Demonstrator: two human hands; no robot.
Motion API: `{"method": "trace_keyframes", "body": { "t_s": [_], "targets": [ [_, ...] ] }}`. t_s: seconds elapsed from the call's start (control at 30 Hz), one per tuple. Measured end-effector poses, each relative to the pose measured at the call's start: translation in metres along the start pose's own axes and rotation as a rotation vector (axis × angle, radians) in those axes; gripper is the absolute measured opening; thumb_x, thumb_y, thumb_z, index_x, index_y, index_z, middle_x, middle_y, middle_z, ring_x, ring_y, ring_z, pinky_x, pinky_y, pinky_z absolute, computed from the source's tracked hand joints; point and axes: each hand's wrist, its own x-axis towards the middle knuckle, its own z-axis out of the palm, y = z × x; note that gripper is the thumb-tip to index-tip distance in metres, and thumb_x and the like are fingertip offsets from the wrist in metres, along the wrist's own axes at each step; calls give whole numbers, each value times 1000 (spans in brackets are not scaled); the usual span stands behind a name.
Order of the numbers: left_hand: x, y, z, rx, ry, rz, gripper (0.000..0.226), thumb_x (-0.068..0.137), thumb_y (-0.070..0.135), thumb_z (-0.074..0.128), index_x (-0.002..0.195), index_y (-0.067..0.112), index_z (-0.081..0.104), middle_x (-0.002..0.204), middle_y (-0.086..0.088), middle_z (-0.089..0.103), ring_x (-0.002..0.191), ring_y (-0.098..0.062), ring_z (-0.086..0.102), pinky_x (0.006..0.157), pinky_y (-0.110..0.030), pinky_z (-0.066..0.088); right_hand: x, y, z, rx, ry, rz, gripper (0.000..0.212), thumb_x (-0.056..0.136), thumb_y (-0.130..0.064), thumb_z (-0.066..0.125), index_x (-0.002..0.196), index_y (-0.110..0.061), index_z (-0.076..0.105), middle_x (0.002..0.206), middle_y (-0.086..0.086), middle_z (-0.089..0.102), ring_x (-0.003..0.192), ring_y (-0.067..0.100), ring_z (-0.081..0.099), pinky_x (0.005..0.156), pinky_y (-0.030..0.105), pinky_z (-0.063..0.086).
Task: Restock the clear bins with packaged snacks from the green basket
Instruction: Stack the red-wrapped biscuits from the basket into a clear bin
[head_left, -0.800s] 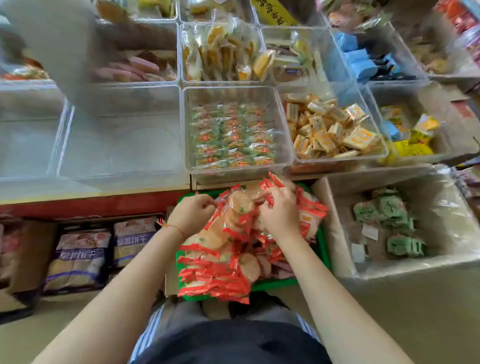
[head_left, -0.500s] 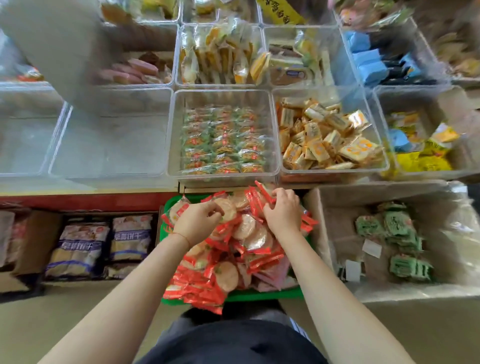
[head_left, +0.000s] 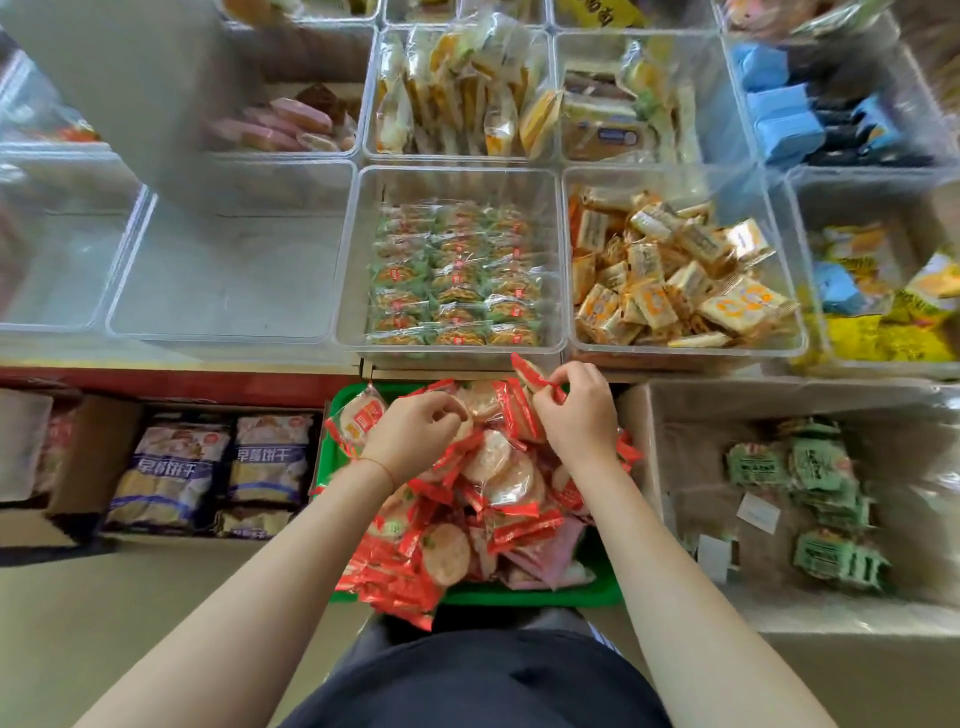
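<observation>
Both of your hands are down in the green basket (head_left: 524, 595), which sits in front of you below the edge of the counter (head_left: 171, 376), heaped with red-wrapped round crackers (head_left: 498, 467). Your left hand (head_left: 410, 436) has its grip closed on crackers near the top of the heap, fingers curled around the wrappers. Your right hand (head_left: 582, 415) pinches one red packet (head_left: 527, 371) by its end, holding it raised at the far edge of the pile, just below the counter's front.

On the counter, straight ahead, a clear bin (head_left: 353, 260) holds tidy rows of green-wrapped snacks (head_left: 452, 275). Just right of it, touching its side, another clear bin (head_left: 800, 332) is piled with loose yellow-wrapped biscuits (head_left: 670, 265). Left of the green snacks stands a see-through bin (head_left: 124, 291) with nothing visible inside it.

Beside the basket on your right is a cardboard box (head_left: 636, 415) lined with plastic, holding scattered green packets (head_left: 821, 467). On your left, under the counter, large bags of biscuits (head_left: 171, 467) lie in an open carton.
</observation>
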Motion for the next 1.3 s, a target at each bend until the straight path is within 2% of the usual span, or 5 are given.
{"method": "trace_keyframes", "body": {
  "t_s": [0.2, 0.4, 0.6, 0.93, 1.3],
  "targets": [
    [12, 22, -1, -532, -67, 24, 45, 85, 37, 74, 126, 29, 60, 117, 4, 66, 105, -12, 64, 89, -31, 54, -6, -31, -36, 651, -245, 203, 6, 86, -23, 58, 89, -18, 61, 84, 7, 66, 78, 20, 62, 72, 37, 53],
    [18, 20, 1, -601, -124, -162, 29, 86, 34, 74, 101, 9, 72, 95, -9, 75, 90, -25, 73, 79, -40, 61, 5, -9, -14, 387, -236, 271, 12, 94, -30, 59, 103, -21, 60, 97, -3, 65, 93, 18, 64, 74, 31, 53],
    [11, 0, 5, -739, -96, -302, 16, 95, 24, 63, 108, 16, 60, 103, -9, 71, 89, -21, 72, 80, -41, 60, 2, 18, 31, 158, -450, 351, 73, 87, -36, 72, 148, -18, 36, 145, 8, 44, 133, 27, 43, 110, 43, 39],
    [-6, -15, -8, -943, -28, -393, 30, 93, 32, 65, 117, 12, 64, 107, -12, 71, 97, -31, 70, 85, -55, 55, -2, 1, -6, 258, -85, 261, 8, 93, -22, 61, 96, -21, 68, 83, -5, 68, 81, 16, 65, 61, 25, 42],
    [-27, -74, -72, -966, -45, -293, 24, 89, 27, 70, 102, 7, 69, 101, -19, 73, 82, -29, 71, 74, -45, 60, -65, -110, -7, 1122, -304, 531, 8, 94, -21, 67, 94, -13, 68, 89, 10, 75, 78, 19, 73, 73, 35, 60]
  ]
}}
